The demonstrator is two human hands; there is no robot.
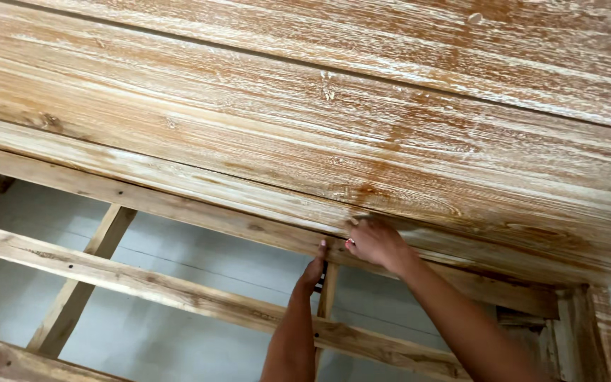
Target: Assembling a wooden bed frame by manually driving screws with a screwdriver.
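A large whitewashed wooden tabletop of long planks fills the upper part of the head view. My right hand rests at its near edge, fingers curled against the underside rail. My left hand reaches up just beside it, fingertips touching the same rail above a short upright strut. Neither hand holds a loose object.
Below the tabletop runs a frame of rough wooden rails and cross pieces. A pale tiled floor shows through the gaps. A wooden leg stands at the lower right.
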